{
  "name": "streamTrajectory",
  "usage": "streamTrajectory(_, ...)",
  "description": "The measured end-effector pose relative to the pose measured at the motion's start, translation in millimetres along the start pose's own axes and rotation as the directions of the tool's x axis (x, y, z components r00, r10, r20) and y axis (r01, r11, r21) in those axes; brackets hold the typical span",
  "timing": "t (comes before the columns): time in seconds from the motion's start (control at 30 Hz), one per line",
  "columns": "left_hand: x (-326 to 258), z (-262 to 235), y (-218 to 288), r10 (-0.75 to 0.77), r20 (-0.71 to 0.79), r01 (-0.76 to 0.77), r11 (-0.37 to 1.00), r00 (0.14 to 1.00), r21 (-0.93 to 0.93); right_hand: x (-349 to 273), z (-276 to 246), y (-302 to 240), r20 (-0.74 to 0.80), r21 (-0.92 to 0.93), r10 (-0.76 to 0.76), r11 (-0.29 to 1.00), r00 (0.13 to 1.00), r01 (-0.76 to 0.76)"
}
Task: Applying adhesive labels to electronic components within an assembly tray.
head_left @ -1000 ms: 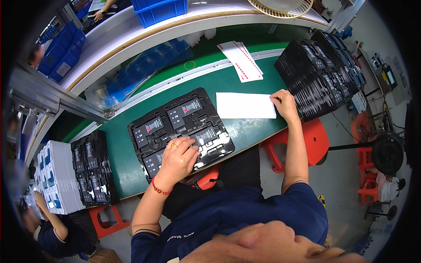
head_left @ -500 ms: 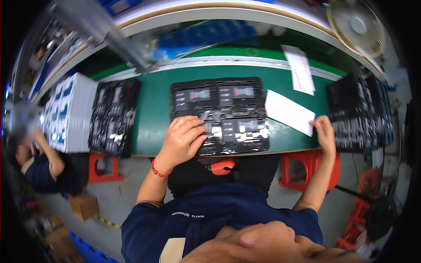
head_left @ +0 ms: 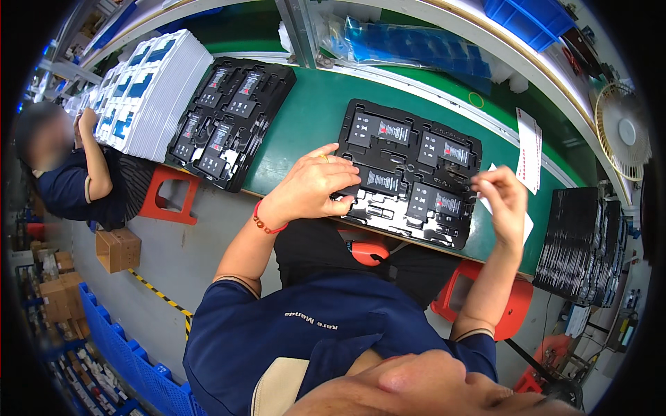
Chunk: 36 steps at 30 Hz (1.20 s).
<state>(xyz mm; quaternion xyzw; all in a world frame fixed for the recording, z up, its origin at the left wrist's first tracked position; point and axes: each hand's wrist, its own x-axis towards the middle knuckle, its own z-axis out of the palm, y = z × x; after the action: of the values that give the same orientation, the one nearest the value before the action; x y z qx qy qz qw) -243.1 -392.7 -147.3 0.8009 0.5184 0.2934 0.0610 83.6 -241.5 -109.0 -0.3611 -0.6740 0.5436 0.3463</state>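
Observation:
In front of me on the green table (head_left: pixel 316 104) lies a black plastic tray (head_left: pixel 409 166) with moulded pockets. Flat black packs (head_left: pixel 444 149) that look like batteries, with white print and small red marks, sit in it. My left hand (head_left: pixel 316 186) has its bent fingers and thumb on the tray's left edge. Over the tray's right edge is my right hand (head_left: pixel 505 201), its fingertips pinched together; what is between them, if anything, I cannot make out. A white sheet (head_left: pixel 529 227) lies partly hidden under that hand.
Another filled black tray (head_left: pixel 232 118) stands to the left, beside a tall stack of white trays (head_left: pixel 163 104). At the right is a stack of black trays (head_left: pixel 576 243). Printed strips (head_left: pixel 528 149) and a fan (head_left: pixel 624 132) are behind. Another person (head_left: pixel 80 173) sits far left.
The view has turned, so the table appears tilted. My right hand has left the white sheet's edge and come to the tray's right edge. My left hand stays at the tray's left edge.

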Motion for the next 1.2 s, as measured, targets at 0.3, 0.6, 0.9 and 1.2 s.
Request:
streamTrajectory(0.3, 11, 33, -6, -0.093, -0.282, 0.025, 0.971, 0.955, -0.237, 53, 122, -2, 0.411, -0.035, 0.088, 0.996, 0.907, -0.081)
streamTrajectory(0.6, 17, 35, -8, -0.128, -0.275, 0.045, 0.956, 0.953, -0.289, 49, 132, 1, 0.478, -0.023, 0.161, 0.985, 0.863, -0.171)
streamTrajectory(0.9, 18, 35, -8, -0.140, -0.266, 0.056, 0.952, 0.954, -0.301, 49, 132, 7, 0.441, -0.043, 0.143, 0.989, 0.886, -0.139)
streamTrajectory(1.2, 18, 34, -7, -0.144, -0.263, 0.061, 0.953, 0.954, -0.298, 43, 131, -6, 0.360, -0.342, 0.050, 0.936, 0.932, 0.081)
